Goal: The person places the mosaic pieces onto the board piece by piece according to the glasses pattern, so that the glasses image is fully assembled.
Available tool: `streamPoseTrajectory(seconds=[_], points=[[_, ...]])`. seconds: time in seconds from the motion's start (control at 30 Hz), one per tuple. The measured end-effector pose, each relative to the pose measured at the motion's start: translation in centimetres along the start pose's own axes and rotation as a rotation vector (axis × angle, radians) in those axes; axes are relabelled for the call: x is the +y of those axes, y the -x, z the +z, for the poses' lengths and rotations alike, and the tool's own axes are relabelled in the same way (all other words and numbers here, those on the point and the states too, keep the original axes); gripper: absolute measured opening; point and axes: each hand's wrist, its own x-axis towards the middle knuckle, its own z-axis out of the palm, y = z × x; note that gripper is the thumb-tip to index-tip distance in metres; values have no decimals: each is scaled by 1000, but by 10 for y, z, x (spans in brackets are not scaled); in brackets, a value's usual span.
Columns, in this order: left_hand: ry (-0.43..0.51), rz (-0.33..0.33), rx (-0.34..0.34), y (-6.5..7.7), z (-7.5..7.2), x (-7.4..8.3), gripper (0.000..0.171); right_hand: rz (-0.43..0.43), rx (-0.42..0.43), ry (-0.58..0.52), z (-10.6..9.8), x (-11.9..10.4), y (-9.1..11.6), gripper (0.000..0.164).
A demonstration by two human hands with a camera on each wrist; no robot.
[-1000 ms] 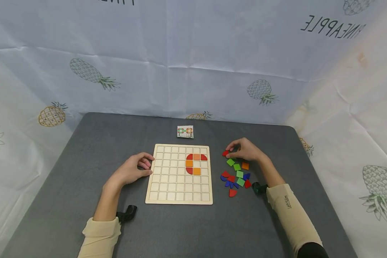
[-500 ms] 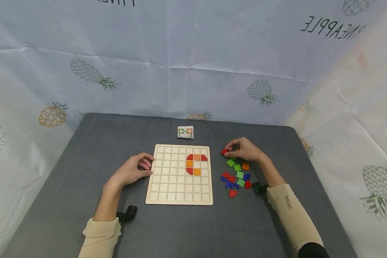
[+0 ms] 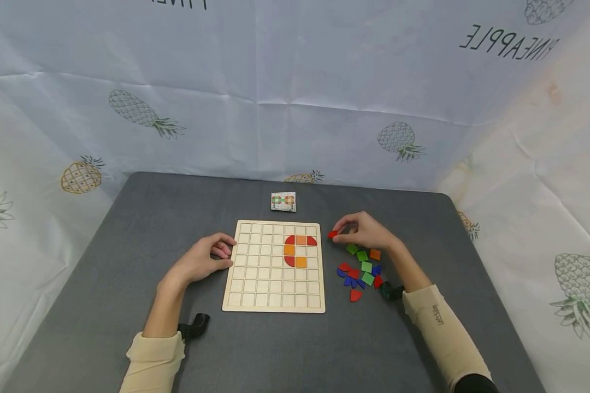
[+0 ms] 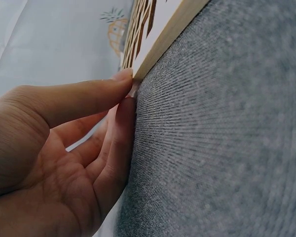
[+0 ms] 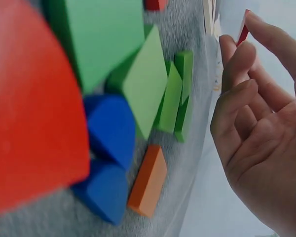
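Observation:
My left hand (image 3: 205, 255) rests at the left edge of a pale wooden grid board (image 3: 261, 272), thumb and index finger touching the rim. The thumb tip meets the board's side in the left wrist view, the other fingers bent loosely on the grey cloth. Between thumb and fingers my right hand (image 3: 364, 230) pinches a small red tile (image 3: 332, 234), just off the board's upper right side. Only a thin red edge of it shows in the right wrist view. Red and orange tiles (image 3: 301, 262) form a partial ring in the board's grid.
Right of the board lie loose green tiles (image 3: 367, 279), blue pieces (image 3: 347, 281), red pieces (image 3: 355, 295) and an orange square (image 3: 375, 254). A small pattern card (image 3: 283, 202) lies behind the board. A pineapple-print curtain (image 3: 255, 136) hangs beyond the grey table (image 3: 192, 202).
My right hand has moved left toward the board with the red tile, away from the loose pieces. The left hand and the board have stayed in place.

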Motion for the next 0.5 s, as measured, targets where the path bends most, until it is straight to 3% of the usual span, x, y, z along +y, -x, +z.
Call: streamPoseTrajectory(seconds=[0.5], points=[[2,0,0,1,0,0,41,-53,-24,-131,14,-10,-6,27]])
